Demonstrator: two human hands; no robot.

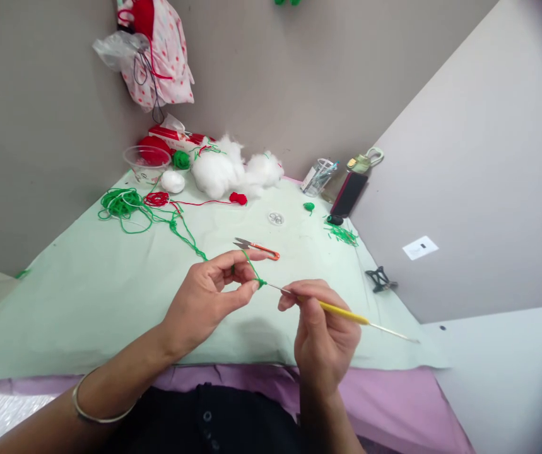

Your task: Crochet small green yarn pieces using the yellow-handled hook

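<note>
Between thumb and fingers, my left hand (214, 287) pinches a tiny piece of green crochet work (261, 283). Green yarn (251, 265) runs from that piece up over the raised index finger. My right hand (325, 334) grips a crochet hook (344, 312) with a yellow handle, like a pen. The hook's thin metal tip meets the green piece, though whether it passes through a loop is too small to tell. Just beyond my left fingertips lie orange-handled thread snips (271, 253). A green strand (188, 238) trails from the left hand toward a loose heap of green yarn (122, 202).
White stuffing (218, 170), a clear plastic tub (147, 165) and a white yarn ball (173, 182) stand at the back. Farther right are a cup of tools (318, 177), a phone (349, 194), green yarn scraps (342, 234) and a black stand (380, 279). A small round case (276, 219) lies mid-table.
</note>
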